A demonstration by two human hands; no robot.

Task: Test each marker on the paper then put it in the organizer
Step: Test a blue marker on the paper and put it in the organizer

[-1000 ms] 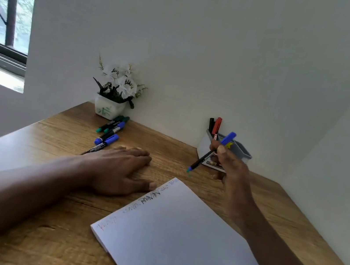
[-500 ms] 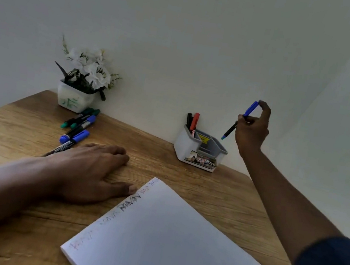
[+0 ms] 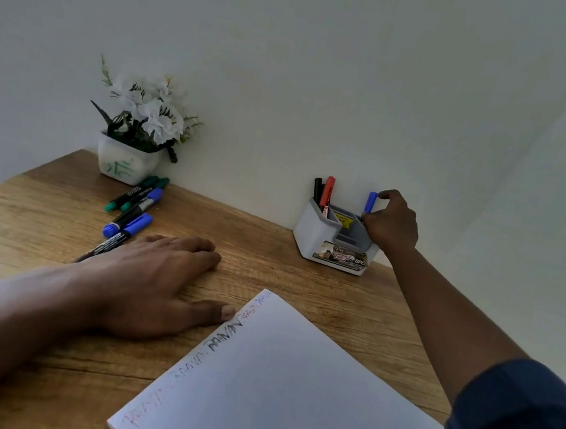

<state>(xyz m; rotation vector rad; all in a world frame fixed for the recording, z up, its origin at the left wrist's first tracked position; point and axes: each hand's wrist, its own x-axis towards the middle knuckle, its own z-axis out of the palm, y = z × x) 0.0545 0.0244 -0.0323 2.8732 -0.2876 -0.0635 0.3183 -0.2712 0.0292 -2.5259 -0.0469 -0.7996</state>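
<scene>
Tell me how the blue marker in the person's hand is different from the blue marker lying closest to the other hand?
The held blue marker stands upright at the organizer; the lying blue marker rests flat on the desk. The right hand pinches the held one; the lying one sits beside the left hand, ungripped. Both have blue caps.

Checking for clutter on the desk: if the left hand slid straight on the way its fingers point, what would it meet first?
The left hand lies flat, fingers pointing toward the organizer. Bare desk lies between, so the organizer looks like the first thing met, though depth is hard to judge.
</scene>
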